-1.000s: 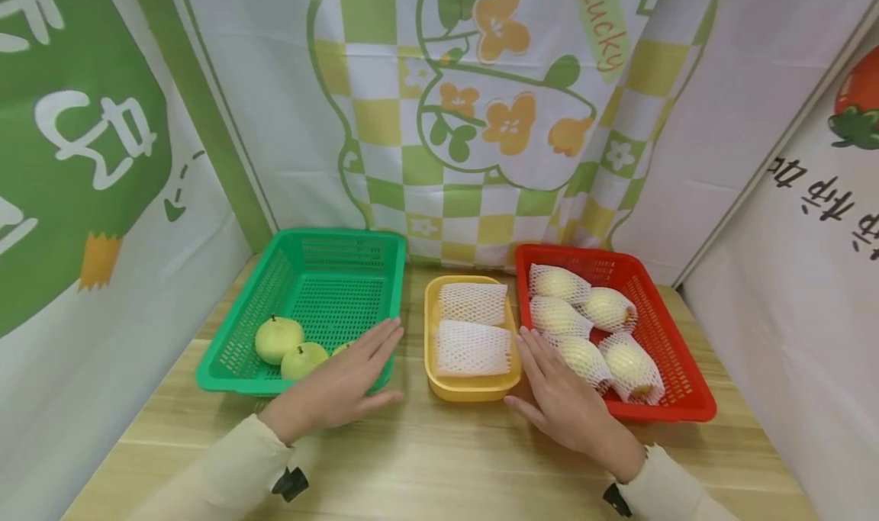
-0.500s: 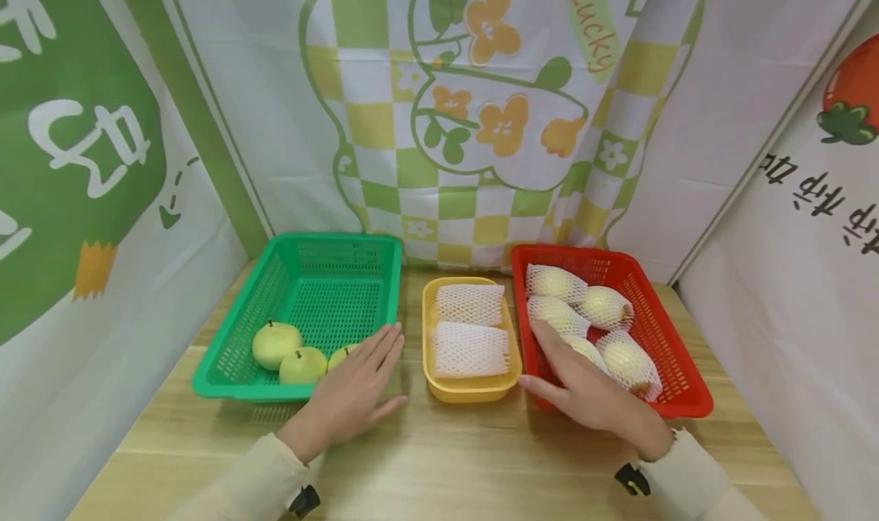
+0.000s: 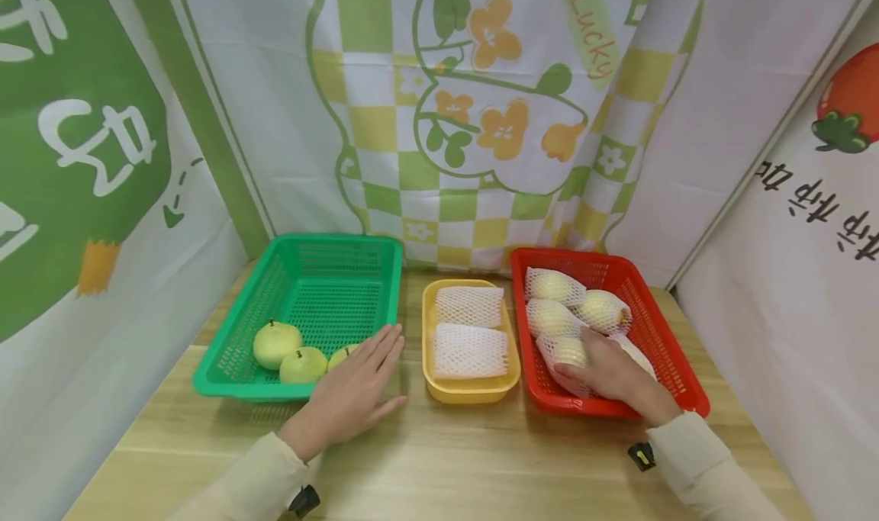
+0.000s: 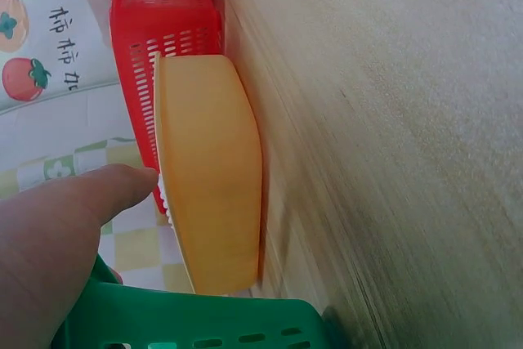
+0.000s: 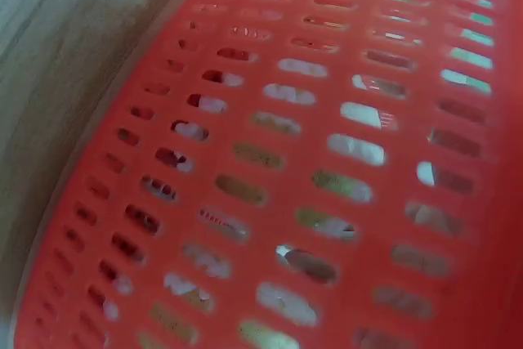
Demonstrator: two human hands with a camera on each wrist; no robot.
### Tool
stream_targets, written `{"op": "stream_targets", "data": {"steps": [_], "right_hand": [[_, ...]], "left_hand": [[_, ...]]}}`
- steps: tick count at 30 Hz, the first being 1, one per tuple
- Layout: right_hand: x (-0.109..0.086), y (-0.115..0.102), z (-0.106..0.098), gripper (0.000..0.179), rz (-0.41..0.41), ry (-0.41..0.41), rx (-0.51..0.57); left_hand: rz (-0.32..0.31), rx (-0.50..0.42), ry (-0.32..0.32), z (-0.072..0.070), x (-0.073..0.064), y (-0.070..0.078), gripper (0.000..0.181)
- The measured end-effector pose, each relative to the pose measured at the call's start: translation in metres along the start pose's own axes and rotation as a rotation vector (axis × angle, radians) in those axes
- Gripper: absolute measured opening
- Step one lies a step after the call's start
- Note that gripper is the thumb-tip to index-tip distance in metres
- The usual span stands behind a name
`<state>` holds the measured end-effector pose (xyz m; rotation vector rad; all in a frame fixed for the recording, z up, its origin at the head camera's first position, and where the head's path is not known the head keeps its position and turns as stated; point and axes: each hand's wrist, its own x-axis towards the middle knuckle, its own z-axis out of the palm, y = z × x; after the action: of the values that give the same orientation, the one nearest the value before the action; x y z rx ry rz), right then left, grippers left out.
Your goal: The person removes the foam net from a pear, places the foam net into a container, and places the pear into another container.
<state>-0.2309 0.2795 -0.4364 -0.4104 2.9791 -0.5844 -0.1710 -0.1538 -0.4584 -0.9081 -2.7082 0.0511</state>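
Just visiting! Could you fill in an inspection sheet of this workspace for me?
Surface: light wood-grain table.
Job's things: green basket, three bare fruits visible; yellow tray with white nets; red basket with netted fruits.
Clutter: nothing seen.
Hands: left hand, fingers straight, at the green basket's near right corner; right hand grips a netted fruit in the red basket; black items at both cuffs.
Cables: nothing seen.
Surroundings: white printed walls; checked curtain reading "Lucky".
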Motion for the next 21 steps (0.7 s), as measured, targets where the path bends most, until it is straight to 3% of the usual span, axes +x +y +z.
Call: {"op": "stream_targets", "data": {"steps": [5,10,15,21], "right_hand": [[0.003,-0.006,0.007,0.088,0.017,-0.025,-0.09],[0.008,-0.012,0.01,0.094,0.098,-0.051,-0.212],[0.01,-0.014,0.014,0.064,0.099,0.007,-0.229],[0.009,-0.017,0.011,0.051,0.083,0.048,-0.228]], "left_hand": [[0.005,-0.007,-0.002,0.002,0.0,0.0,0.089],[0.002,-0.007,0.005,0.002,0.0,0.001,0.089],[0.002,0.006,0.008,0.001,0.0,0.0,0.089],[-0.001,0.009,0.005,0.001,0.0,-0.001,0.088]]}}
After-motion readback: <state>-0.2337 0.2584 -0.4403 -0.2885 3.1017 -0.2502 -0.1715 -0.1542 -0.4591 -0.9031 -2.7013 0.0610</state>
